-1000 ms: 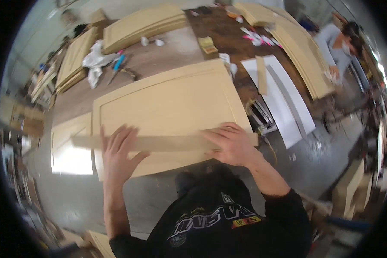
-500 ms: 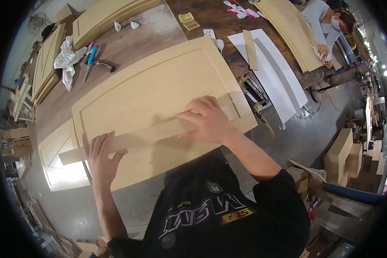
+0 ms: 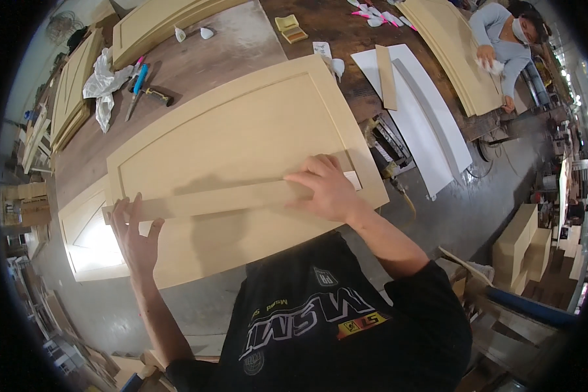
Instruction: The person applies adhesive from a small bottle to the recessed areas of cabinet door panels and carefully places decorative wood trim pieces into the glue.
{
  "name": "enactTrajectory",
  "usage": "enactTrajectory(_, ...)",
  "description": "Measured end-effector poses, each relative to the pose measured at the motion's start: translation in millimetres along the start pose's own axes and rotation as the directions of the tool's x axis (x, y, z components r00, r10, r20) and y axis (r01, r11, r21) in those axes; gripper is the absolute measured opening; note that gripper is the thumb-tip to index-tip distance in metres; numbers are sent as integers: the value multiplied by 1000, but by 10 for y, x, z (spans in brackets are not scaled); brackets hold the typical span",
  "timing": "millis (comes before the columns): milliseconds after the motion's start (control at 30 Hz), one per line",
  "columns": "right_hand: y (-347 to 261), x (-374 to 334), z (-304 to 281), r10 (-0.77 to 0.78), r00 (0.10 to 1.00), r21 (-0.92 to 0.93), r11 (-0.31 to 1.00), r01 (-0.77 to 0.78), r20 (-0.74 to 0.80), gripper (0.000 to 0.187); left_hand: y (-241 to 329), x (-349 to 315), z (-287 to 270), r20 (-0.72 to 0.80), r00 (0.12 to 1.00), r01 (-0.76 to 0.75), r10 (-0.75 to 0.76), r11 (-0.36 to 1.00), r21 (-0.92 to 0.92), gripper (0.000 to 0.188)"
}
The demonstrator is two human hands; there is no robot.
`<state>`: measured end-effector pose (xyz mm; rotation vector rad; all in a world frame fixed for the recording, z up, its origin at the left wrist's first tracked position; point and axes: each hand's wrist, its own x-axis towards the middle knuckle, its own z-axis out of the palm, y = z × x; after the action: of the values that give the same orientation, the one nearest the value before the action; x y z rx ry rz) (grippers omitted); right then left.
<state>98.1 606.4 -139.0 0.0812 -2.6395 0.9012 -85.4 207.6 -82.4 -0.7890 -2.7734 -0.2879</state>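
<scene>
- One long pale strip (image 3: 242,198), lengthwise over the near half of the large framed panel (image 3: 242,124); whether flat on it or just above, cannot tell.
- Left hand (image 3: 134,232) gripping the strip's left end at the panel's left edge, with bent fingers across the wood and thumb toward the near side.
- Right hand (image 3: 325,189) clasping the strip between fingers and thumb, near the panel's right edge.
- Smaller panel (image 3: 85,228), brightly lit, just beside the large panel's left edge.
- Right of the large panel: dark metal tool (image 3: 387,145), then white board (image 3: 418,134) bearing a short wooden piece (image 3: 385,77).
- Beyond its far left edge: blue-handled tool (image 3: 139,80) near crumpled white plastic (image 3: 104,80).
- Well apart, past its far right corner: co-worker (image 3: 493,32) beside stacked panels (image 3: 447,52).
</scene>
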Motion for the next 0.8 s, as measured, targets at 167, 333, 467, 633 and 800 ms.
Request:
enactTrajectory(167, 9, 56, 3, 1, 999, -28, 1000, 0, 47, 52, 58, -23, -7, 18, 1000, 3, -2, 999, -34, 71)
enactTrajectory(333, 15, 112, 20, 21, 999, -14, 1000, -20, 33, 52, 53, 38, -7, 32, 999, 21, -19, 999, -36, 71)
enactTrajectory(467, -49, 212, 96, -17, 997, -60, 998, 22, 76, 54, 24, -153, -72, 51, 989, 142, -140, 989, -46, 68)
enactTrajectory(633, 59, 145, 13, -34, 999, -95, 995, 38, 41, 55, -10, 12, 366, -14, 999, 39, -42, 981, -192, 61)
enactTrajectory(800, 146, 195, 46, -64, 992, -101, 992, 76, 113, 55, -85, -17, 469, -71, 997, 19, -36, 975, -221, 59)
